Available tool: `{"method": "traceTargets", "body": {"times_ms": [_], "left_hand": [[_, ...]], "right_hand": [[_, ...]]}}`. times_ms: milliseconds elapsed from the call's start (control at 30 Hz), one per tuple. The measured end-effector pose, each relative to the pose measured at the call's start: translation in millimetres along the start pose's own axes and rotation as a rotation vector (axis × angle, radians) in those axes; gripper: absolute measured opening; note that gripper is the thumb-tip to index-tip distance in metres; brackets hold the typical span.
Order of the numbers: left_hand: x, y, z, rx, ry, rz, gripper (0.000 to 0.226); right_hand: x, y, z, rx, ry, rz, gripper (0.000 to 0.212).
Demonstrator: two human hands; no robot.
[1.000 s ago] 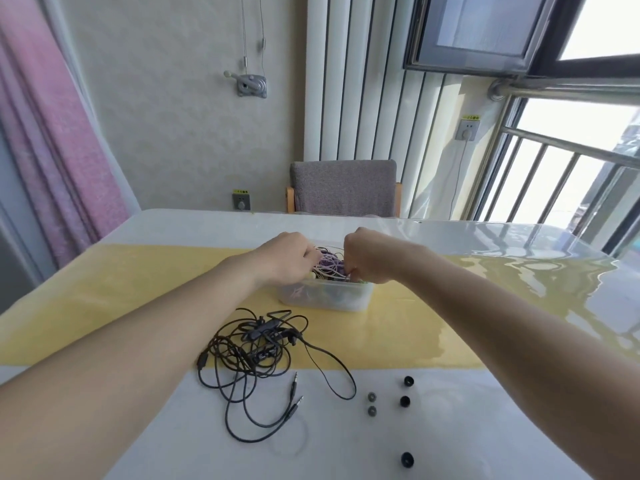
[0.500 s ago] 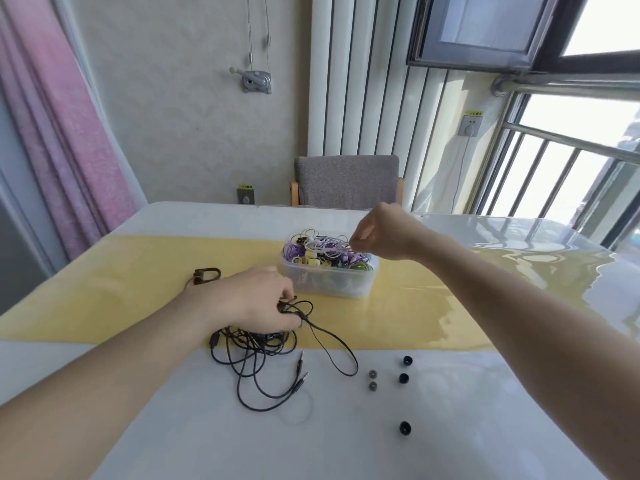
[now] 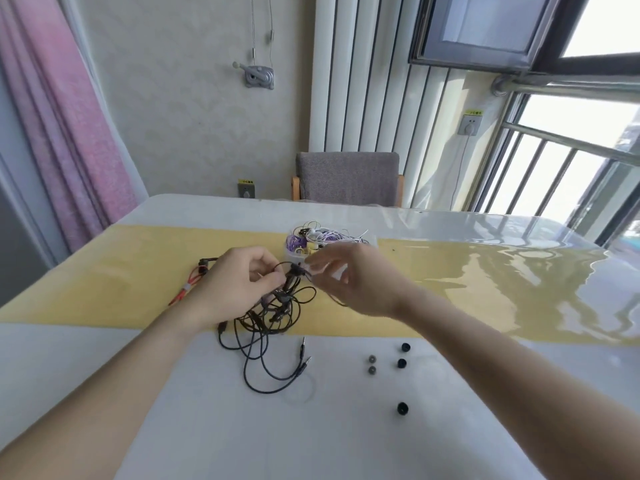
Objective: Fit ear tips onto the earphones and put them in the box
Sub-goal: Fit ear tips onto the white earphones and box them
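Two hands meet over tangled black earphones (image 3: 273, 313): left hand (image 3: 239, 282) grips the bundle, right hand (image 3: 349, 278), blurred, pinches a strand beside the box (image 3: 294, 258).

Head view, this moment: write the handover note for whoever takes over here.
Left hand: grips the black earphone tangle, lifted partly off the table.
Right hand: blurred, fingers at the tangle's top; grip unclear.
Clear box: behind the hands, already holds white and purple earphones.
Loose ear tips: three black, two grey, on the table near the right arm.
Left: untangle the black earphones, fit tips, box them.
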State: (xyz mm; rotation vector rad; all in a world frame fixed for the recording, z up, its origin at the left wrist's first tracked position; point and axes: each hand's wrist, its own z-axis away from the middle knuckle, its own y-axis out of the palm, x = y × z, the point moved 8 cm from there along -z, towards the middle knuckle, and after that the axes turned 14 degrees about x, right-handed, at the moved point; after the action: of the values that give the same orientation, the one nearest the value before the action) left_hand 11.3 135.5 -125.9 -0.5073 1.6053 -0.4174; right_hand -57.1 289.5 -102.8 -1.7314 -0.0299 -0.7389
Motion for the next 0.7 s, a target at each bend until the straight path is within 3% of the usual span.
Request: {"method": "traceTargets", "body": {"times_ms": [133,300,400,467,567,700], "left_hand": [[2,4,7,-0.011,0.048,0.205,0.003],[12,10,14,-0.08,0.04,0.334,0.005],[16,13,16,-0.04,0.063,0.395,0.028],[18,17,17,0.082,0.046,0.239,0.05],[30,26,20,0.219,-0.044,-0.114,0.057],[19,15,20,0.007,0.044,-0.301,0.051]], "right_hand": [[-5,44,5,0.016,0.061,-0.292,0.049],[-10,52,8,-0.175,0.092,-0.66,0.025],[-9,47,13,-0.29,0.12,-0.704,0.022],[-10,40,19,-0.364,0.12,-0.752,0.025],[-15,30,31,-0.454,0.113,-0.824,0.026],[-22,16,47,-0.525,0.055,-0.912,0.042]]}}
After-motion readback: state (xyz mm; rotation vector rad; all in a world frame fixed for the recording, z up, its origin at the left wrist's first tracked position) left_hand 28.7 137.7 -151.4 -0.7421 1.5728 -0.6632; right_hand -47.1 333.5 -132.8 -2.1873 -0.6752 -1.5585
